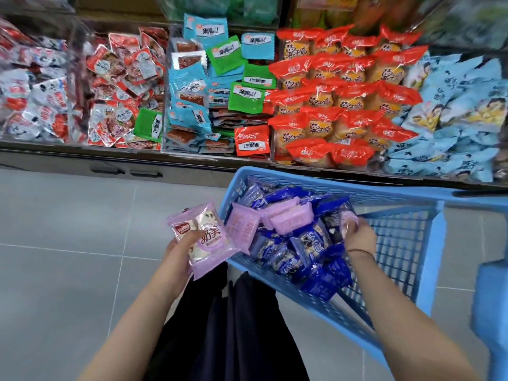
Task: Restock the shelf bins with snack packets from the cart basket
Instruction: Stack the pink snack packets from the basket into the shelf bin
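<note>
Shelf bins (165,86): a row of clear-walled bins along the shelf's front edge, all well filled.
- Left to right: red-and-white packets (121,86), mixed blue and green packets (220,86), red-orange cake packets (338,100), pale blue packets (453,111).
- No bin in view shows pink stock.

Cart basket (398,243): blue mesh, standing on the grey tiled floor (68,229) just below the shelf's front edge.
- The load is heaped toward the basket's left and near walls; the right end is bare mesh.
- Dark-blue packets (310,243) make up most of the heap.
- Loose pink packets (288,217) lie on top, toward the far left corner.

Left hand (181,251): outside the basket's left wall, above the floor. It is clamped on a stack of pink packets (203,237), thumb across the top face.

Right hand (360,237): inside the basket at the right edge of the heap. Its fingers are curled around a single pink packet (347,220).

Step in hand (judged): gathering, sorting pink out of the mixed load. Nothing is at a bin yet.

Next move (judged): lift the single pink packet clear without dragging dark-blue ones along, then add it to the stack. A pink bin must then be found, probably outside this view.
</note>
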`<state>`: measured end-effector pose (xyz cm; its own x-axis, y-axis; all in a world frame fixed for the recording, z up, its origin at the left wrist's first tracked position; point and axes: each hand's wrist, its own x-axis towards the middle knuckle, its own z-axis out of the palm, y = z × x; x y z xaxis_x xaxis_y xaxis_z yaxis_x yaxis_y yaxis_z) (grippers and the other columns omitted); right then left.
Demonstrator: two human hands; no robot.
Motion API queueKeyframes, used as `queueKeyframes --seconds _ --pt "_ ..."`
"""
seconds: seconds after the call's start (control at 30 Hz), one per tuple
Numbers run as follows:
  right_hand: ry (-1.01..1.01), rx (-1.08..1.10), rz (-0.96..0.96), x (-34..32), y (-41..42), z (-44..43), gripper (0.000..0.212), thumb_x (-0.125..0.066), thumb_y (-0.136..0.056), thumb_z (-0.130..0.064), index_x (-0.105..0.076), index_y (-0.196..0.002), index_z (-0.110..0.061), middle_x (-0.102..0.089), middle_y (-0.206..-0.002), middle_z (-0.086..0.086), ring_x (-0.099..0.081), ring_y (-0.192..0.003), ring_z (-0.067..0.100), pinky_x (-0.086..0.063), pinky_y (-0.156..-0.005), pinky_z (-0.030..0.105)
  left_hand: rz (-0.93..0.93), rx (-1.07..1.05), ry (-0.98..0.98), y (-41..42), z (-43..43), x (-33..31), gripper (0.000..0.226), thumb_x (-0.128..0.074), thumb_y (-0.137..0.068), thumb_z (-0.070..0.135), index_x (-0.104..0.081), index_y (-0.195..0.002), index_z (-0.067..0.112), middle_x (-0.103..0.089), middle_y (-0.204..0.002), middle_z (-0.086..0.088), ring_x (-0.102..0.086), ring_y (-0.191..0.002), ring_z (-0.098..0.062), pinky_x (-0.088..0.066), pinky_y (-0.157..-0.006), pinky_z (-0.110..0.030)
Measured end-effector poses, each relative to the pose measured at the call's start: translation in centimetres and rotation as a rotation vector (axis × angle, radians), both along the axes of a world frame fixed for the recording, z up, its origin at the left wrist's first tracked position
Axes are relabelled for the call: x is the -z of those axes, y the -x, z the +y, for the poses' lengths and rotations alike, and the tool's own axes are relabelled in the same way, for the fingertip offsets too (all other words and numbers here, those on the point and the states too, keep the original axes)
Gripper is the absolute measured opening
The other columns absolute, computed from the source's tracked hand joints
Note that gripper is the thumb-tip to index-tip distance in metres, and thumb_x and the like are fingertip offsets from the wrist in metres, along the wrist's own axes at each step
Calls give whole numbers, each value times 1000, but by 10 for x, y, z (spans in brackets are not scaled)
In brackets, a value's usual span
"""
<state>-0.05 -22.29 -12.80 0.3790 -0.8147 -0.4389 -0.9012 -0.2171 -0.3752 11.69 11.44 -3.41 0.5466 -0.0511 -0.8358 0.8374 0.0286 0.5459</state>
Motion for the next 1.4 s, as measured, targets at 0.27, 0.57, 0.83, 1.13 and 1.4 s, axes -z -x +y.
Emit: queueKeyframes --seconds 0.27,0.57,0.83,1.13,1.4 --pt "-858 829 -725 -90 40 16 27 -33 -101 -18 -53 -117 -12 -64 -106 6 -61 -97 23 -56 -80 41 -3 75 110 15 -21 -32 21 -52 -91 11 -65 -107 9 -75 -85 -6 -72 -71 -17 -55 -56 -23" --pt "-1153 616 -791 -150 12 71 55 -47 -83 -55 -57 -124 -19 -66 -115 7 -66 -98 24 -58 -66 32 -95 195 91 29 -43 -72 24 -55 -91 12 -61 -113 6 -75 -90 -8 -71 -78 -21 -58 -71 -35" --pt "-1047 424 -690 -162 -13 123 33 -52 -92 -39 -59 -118 -19 -70 -100 1 -68 -70 11 -48 -48 23 -79 163 66 43 -68 -84 22 -57 -91 22 -60 -112 17 -70 -108 -9 -66 -101 -29 -50 -94 -45" --pt "-967 801 -822 -158 -19 139 27 -57 -90 -7 -49 -112 -19 -64 -106 12 -64 -88 23 -52 -71 36 -35 50 82 47 -83 -79 39 -49 -92 21 -51 -130 11 -68 -113 -18 -68 -98 -35 -54 -88 -53" --pt "-611 99 -617 -154 -17 157 25 -73 -79 -18 -49 -72 -18 -48 -70 -7 -45 -58 -2 -38 -56 10 -133 118 122 42 -82 -76 44 -76 -78 17 -63 -119 7 -70 -112 -15 -65 -106 -34 -49 -96 -50"
